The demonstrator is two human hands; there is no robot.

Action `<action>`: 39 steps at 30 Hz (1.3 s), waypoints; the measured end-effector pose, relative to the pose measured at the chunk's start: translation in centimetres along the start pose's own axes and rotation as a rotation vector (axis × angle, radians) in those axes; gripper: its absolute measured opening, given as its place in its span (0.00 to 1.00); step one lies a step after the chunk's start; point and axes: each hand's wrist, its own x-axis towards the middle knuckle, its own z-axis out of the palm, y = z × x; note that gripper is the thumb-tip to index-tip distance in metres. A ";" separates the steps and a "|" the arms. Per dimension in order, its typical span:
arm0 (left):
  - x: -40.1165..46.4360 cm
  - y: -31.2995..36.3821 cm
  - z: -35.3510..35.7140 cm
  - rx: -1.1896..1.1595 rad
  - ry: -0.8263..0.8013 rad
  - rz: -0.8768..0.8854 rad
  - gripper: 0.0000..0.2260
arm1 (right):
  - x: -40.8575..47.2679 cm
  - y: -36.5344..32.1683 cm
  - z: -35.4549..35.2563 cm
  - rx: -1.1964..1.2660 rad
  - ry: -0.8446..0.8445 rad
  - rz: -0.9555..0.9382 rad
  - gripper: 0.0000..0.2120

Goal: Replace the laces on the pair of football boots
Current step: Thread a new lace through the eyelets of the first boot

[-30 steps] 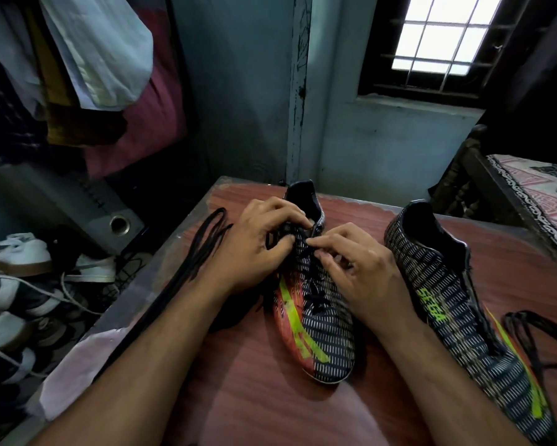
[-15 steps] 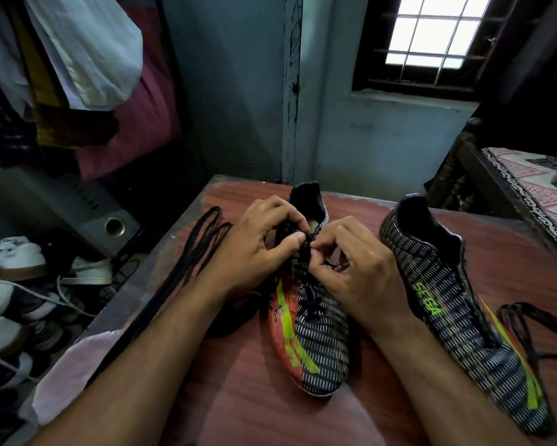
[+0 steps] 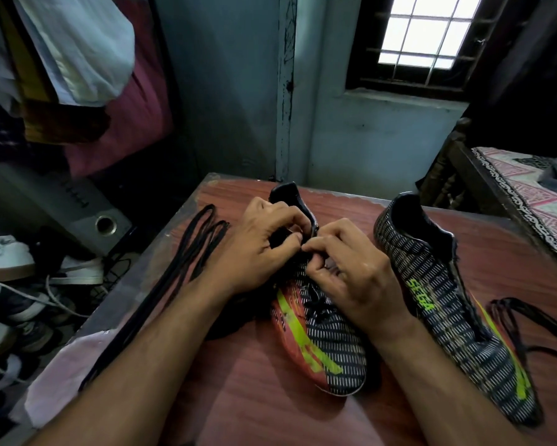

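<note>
Both hands had crept up the centre boot toward its collar; left hand and right hand pinched its lace, likely near the top eyelets. 2nd boot lay right, loose laces left

- A reddish wooden table fills the lower middle of the room.
- Beyond the table stands a pale blue-grey wall, split by a chipped vertical post.
- Above and right of the table, a barred window in a dark frame lets in bright daylight, the only light seen.
- Right of the table stands a bed with a patterned pink cover and dark wooden frame.
- Left of the table hang clothes, white, yellow and maroon.
- Below them sits a grey speaker, beside shoes heaped on the floor.
</note>
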 end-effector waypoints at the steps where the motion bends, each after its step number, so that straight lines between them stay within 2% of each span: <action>1: 0.0 0.0 0.1 0.005 0.009 0.006 0.07 | 0.0 0.0 0.0 -0.004 -0.002 0.009 0.06; 9: 0.1 -0.3 -0.1 0.013 0.018 0.057 0.04 | 0.4 0.6 -1.2 0.034 -0.060 0.085 0.06; 15: 0.0 -0.4 -0.4 0.015 0.033 0.073 0.09 | 0.3 0.8 -1.2 0.027 -0.086 0.102 0.07; 20: -0.1 -0.2 -0.3 0.137 0.034 0.119 0.12 | -0.1 0.7 -0.6 -0.005 -0.062 0.075 0.08; 29: -0.2 0.6 0.3 0.103 0.063 0.066 0.11 | -0.3 0.7 -0.7 0.014 -0.053 0.111 0.04; 34: -0.2 1.1 0.4 0.231 0.057 0.105 0.14 | -0.1 1.0 -1.2 0.038 -0.094 0.148 0.04; 39: -0.2 1.3 -0.1 0.327 0.042 0.147 0.11 | 0.2 1.2 -1.9 0.086 -0.161 0.181 0.06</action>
